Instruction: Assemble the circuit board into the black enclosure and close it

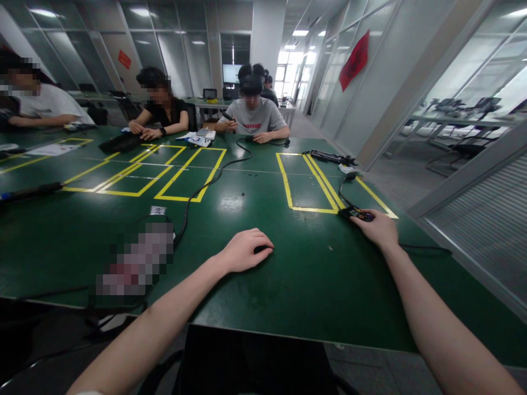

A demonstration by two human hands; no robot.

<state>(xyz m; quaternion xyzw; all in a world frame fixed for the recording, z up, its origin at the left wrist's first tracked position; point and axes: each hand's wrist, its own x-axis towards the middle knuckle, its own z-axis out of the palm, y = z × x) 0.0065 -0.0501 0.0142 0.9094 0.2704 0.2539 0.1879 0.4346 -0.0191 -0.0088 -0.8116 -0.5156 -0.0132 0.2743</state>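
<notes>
My left hand (248, 250) rests on the green table, its fingers curled over a small black object (261, 249). Only a dark sliver of that object shows, so its kind is hidden. Further right, my right hand (381, 227) is closed around one side of a black corded device (357, 213) with small coloured marks on top. The device lies at the corner of a yellow tape outline, and a black cable (341, 192) runs from its far side. What the device is cannot be made out.
Yellow tape rectangles (313, 210) mark the green table (288, 296). A folded black tripod-like stand (329, 157) lies at the far right edge. A long black cable (190, 206) crosses the middle left, beside a blurred item (138, 263). Several people sit across the table.
</notes>
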